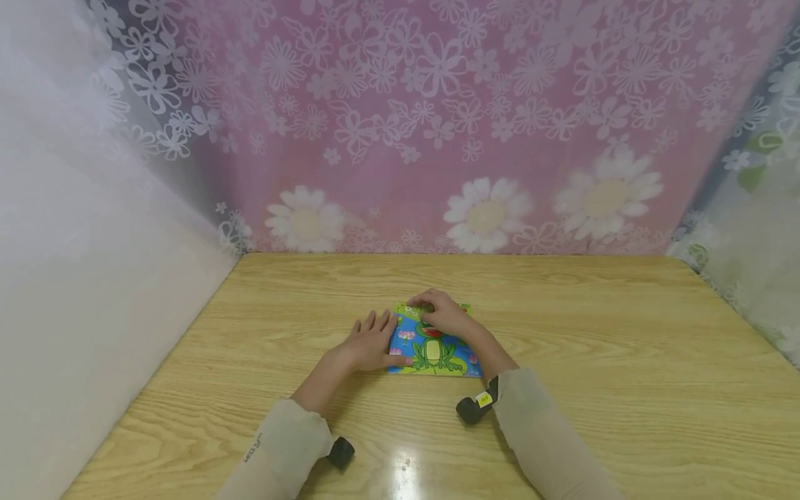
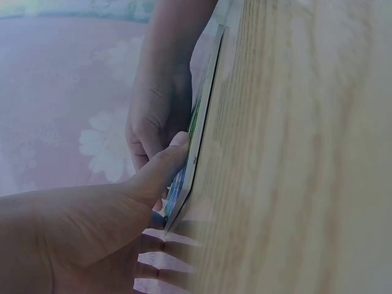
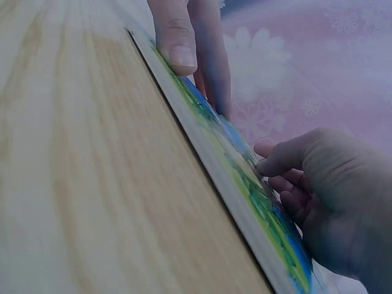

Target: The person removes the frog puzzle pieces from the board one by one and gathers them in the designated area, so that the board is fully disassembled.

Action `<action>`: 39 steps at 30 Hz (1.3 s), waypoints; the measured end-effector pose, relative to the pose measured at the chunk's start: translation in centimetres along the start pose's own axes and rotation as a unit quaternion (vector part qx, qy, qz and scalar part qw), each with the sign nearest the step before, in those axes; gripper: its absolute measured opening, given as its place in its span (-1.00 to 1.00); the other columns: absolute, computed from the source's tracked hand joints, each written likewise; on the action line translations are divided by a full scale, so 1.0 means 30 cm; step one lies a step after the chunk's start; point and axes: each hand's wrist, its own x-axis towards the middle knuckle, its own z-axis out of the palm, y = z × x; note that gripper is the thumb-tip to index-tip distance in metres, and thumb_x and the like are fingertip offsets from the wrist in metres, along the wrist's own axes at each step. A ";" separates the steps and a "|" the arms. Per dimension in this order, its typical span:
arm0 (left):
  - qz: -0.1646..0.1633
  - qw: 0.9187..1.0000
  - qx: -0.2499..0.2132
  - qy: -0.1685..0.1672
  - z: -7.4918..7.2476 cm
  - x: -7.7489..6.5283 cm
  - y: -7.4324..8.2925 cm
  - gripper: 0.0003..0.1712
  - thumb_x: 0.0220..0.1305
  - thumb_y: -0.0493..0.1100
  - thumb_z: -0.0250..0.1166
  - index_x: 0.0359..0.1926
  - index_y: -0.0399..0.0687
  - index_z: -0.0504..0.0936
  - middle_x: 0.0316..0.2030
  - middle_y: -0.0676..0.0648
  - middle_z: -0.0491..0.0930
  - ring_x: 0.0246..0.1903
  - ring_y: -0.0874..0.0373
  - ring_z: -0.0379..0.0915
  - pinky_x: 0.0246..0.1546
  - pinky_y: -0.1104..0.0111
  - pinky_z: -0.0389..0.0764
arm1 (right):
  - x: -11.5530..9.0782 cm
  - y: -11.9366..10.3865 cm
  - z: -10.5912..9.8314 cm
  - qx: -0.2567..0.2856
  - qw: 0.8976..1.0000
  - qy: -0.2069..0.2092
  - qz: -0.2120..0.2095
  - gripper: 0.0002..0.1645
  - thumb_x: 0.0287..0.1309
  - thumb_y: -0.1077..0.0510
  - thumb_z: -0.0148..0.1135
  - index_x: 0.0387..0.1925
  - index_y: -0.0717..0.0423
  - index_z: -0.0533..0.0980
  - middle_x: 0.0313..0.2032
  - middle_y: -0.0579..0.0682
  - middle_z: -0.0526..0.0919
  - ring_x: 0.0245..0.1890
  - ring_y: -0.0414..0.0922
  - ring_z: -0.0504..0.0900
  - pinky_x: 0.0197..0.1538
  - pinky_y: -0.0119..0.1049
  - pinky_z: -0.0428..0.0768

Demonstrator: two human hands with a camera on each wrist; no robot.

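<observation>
A flat, thin board with a green frog picture (image 1: 432,352) on a blue background lies on the wooden table. My left hand (image 1: 369,345) rests at its left side with the fingers spread and fairly straight. The left thumb (image 2: 173,147) lies over the board's near edge. Over the upper part of the picture, near the frog's head, is my right hand (image 1: 442,314), fingers bent down onto the surface. In the right wrist view, the right thumb (image 3: 288,156) and curled fingers touch the board; whether they pinch anything is hidden.
The wooden table (image 1: 594,333) extends around the board on all sides. A pink flowered curtain (image 1: 387,160) hangs along the back edge, with pale cloth (image 1: 94,229) on the left and flowered cloth (image 1: 762,229) on the right. Dark wrist cameras (image 1: 341,453) sit at both sleeves.
</observation>
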 end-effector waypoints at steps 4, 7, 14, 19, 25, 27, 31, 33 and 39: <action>0.000 1.000 0.003 -0.001 -0.003 -0.002 0.000 0.08 0.17 0.38 0.06 0.42 -0.22 -0.12 0.39 -0.24 -0.20 0.32 -0.25 -0.36 0.22 -0.10 -0.18 | 0.002 0.005 0.002 0.002 1.000 0.001 -0.004 -0.61 0.10 0.39 0.11 0.02 0.28 0.50 -0.08 0.11 0.47 -0.12 0.02 0.42 -0.09 -0.08 0.46; 0.000 1.000 0.007 -0.002 -0.004 -0.004 0.000 0.08 0.17 0.38 0.05 0.42 -0.22 -0.13 0.39 -0.24 -0.20 0.32 -0.25 -0.36 0.23 -0.10 -0.18 | 0.005 0.016 0.005 -0.007 1.000 -0.001 -0.007 -0.57 0.07 0.32 0.17 0.04 0.25 0.49 -0.07 0.09 0.46 -0.10 0.00 0.42 -0.07 -0.09 0.45; -0.007 1.000 0.010 -0.007 -0.005 -0.004 0.004 0.08 0.17 0.38 0.05 0.42 -0.22 -0.13 0.39 -0.23 -0.19 0.33 -0.23 -0.35 0.23 -0.08 -0.17 | 0.000 0.026 0.007 -0.034 0.999 -0.008 -0.017 -0.51 0.07 0.22 0.25 0.09 0.18 0.47 0.02 0.11 0.38 -0.03 0.03 0.36 -0.03 -0.07 0.43; -0.013 1.000 0.013 -0.009 -0.008 -0.002 0.007 0.08 0.16 0.39 0.05 0.42 -0.20 -0.14 0.39 -0.22 -0.19 0.33 -0.22 -0.35 0.23 -0.08 -0.18 | 0.001 0.016 0.003 -0.034 0.999 -0.011 -0.022 -0.52 0.08 0.25 0.26 0.09 0.19 0.47 -0.02 0.11 0.37 -0.06 0.02 0.39 -0.05 -0.09 0.45; -0.018 1.000 0.013 -0.008 -0.010 -0.003 0.009 0.09 0.15 0.40 0.05 0.42 -0.19 -0.14 0.39 -0.21 -0.18 0.33 -0.22 -0.35 0.24 -0.07 -0.18 | 0.005 0.007 0.000 -0.042 0.999 -0.022 -0.021 -0.50 0.09 0.26 0.25 0.11 0.23 0.45 0.01 0.16 0.36 -0.06 0.03 0.42 -0.05 -0.11 0.46; -0.017 1.000 0.013 -0.007 -0.009 -0.002 0.007 0.09 0.15 0.40 0.05 0.42 -0.19 -0.14 0.39 -0.21 -0.18 0.33 -0.22 -0.35 0.23 -0.08 -0.18 | 0.005 0.002 -0.002 -0.046 0.998 -0.026 -0.022 -0.50 0.08 0.26 0.24 0.11 0.23 0.45 0.03 0.18 0.38 -0.06 0.05 0.43 -0.06 -0.10 0.47; -0.016 1.000 0.014 -0.006 -0.009 -0.003 0.005 0.09 0.15 0.40 0.05 0.42 -0.19 -0.14 0.39 -0.21 -0.18 0.33 -0.22 -0.35 0.23 -0.08 -0.17 | 0.005 -0.008 -0.010 -0.058 0.998 -0.032 -0.019 -0.50 0.07 0.24 0.25 0.10 0.22 0.46 0.05 0.19 0.41 -0.10 0.03 0.46 -0.09 -0.11 0.49; -0.015 1.000 0.014 -0.007 -0.009 -0.004 0.006 0.09 0.16 0.40 0.04 0.42 -0.19 -0.14 0.39 -0.22 -0.18 0.33 -0.22 -0.35 0.23 -0.08 -0.17 | 0.006 -0.012 -0.015 -0.066 0.997 -0.035 -0.016 -0.51 0.07 0.23 0.25 0.09 0.22 0.47 0.05 0.19 0.43 -0.13 0.01 0.48 -0.12 -0.13 0.50; -0.011 1.000 0.008 -0.007 -0.008 -0.007 0.009 0.08 0.16 0.39 0.05 0.42 -0.20 -0.12 0.39 -0.22 -0.18 0.33 -0.24 -0.35 0.23 -0.09 -0.17 | 0.007 -0.021 -0.025 -0.064 0.997 -0.038 -0.004 -0.52 0.08 0.24 0.24 0.08 0.25 0.47 0.03 0.16 0.46 -0.13 0.01 0.52 -0.13 -0.17 0.53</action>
